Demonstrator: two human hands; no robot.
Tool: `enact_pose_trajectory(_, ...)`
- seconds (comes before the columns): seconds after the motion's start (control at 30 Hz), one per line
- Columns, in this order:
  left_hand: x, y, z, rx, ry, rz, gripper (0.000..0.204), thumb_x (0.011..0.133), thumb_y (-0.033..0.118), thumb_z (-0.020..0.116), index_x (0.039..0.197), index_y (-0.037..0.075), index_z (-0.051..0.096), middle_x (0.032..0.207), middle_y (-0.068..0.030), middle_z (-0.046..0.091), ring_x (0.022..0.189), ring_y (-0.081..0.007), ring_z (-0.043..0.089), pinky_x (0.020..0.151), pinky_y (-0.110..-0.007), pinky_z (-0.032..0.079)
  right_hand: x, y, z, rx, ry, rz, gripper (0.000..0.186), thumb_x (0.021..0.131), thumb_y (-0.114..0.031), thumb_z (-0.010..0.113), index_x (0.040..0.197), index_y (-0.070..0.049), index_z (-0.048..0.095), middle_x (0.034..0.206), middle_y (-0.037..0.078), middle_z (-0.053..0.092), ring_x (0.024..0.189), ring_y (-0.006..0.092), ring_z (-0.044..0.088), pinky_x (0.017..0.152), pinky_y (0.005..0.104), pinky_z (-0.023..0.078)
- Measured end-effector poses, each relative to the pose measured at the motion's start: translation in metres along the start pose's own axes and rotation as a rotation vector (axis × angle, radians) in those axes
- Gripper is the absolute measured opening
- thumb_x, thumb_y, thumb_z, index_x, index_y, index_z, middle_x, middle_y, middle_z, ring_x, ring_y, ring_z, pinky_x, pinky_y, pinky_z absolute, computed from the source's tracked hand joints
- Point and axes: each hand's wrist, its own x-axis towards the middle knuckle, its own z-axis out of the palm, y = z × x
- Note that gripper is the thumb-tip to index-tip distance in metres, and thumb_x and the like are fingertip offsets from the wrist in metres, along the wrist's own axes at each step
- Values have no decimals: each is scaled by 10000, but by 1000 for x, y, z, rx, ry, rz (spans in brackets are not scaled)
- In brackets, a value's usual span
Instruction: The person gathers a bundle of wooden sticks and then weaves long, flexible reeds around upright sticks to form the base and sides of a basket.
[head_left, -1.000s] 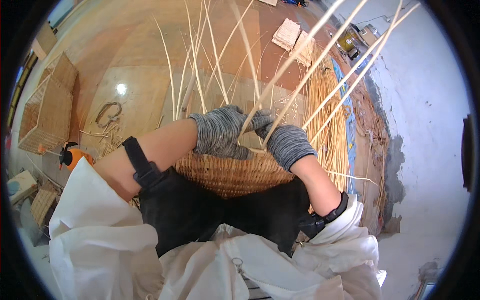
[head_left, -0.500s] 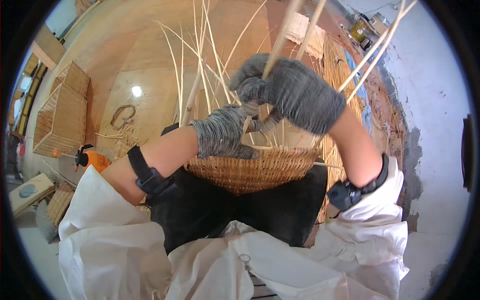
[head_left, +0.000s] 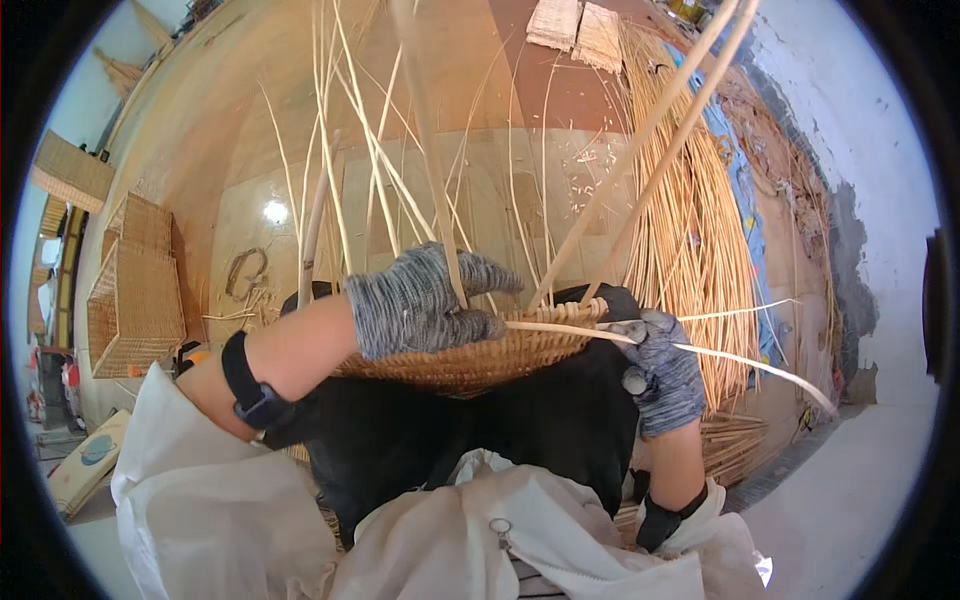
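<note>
A woven wicker basket (head_left: 480, 368) rests on my lap, with long pale upright rods (head_left: 379, 150) rising from it. My left hand (head_left: 420, 305), in a grey knitted glove, closes over the basket's rim, its thumb on the near side and a thick upright rod passing by its fingers. From beside that thumb a pale wicker rod (head_left: 560, 328) runs rightward along the rim. My right hand (head_left: 662, 375), gloved alike, is closed on this rod to the right of the basket; the free end sticks out beyond. The inside of the basket is mostly hidden.
On the floor at the right lies a large bundle of wicker rods (head_left: 690, 230). Woven pale pieces (head_left: 597, 35) lie at the far side. A box-shaped wicker frame (head_left: 135, 290) and a coil (head_left: 247, 273) are at the left. A wall (head_left: 890, 200) stands at the right.
My right hand has come down from above the basket's middle to its right side, drawing a rod sideways. My left hand stays at the rim. The view has shifted.
</note>
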Motion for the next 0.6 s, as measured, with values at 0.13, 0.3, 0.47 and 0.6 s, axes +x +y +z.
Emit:
enact_pose_trajectory(0.13,1,18,20,-42,153,-217,271,709,292,677,806,41,650,660,-101,594,671,-241,557,667,-326,449,-2,3,2,647,148,442,160,745,-36,591,902,-6,579,884,65,588,793,165,577,642,236,505)
enact_pose_trajectory(0.3,10,25,26,59,194,-330,262,683,301,693,764,54,657,664,-93,606,684,-233,566,791,-322,422,12,-10,5,751,132,631,185,757,-55,602,920,27,572,819,62,592,681,97,577,399,178,465)
enact_pose_trajectory(0.47,10,21,26,-45,272,-378,281,662,318,703,737,53,651,704,-77,623,726,-205,588,877,-316,384,12,-41,-2,908,283,772,208,840,-104,496,1019,2,482,831,73,583,697,124,580,475,181,485)
enact_pose_trajectory(0.6,9,10,26,-108,318,-287,270,666,316,701,726,56,652,697,-77,626,727,-200,591,889,-315,378,-29,-38,17,455,-10,-117,260,740,-23,563,996,26,567,1007,121,577,885,216,576,818,329,472)
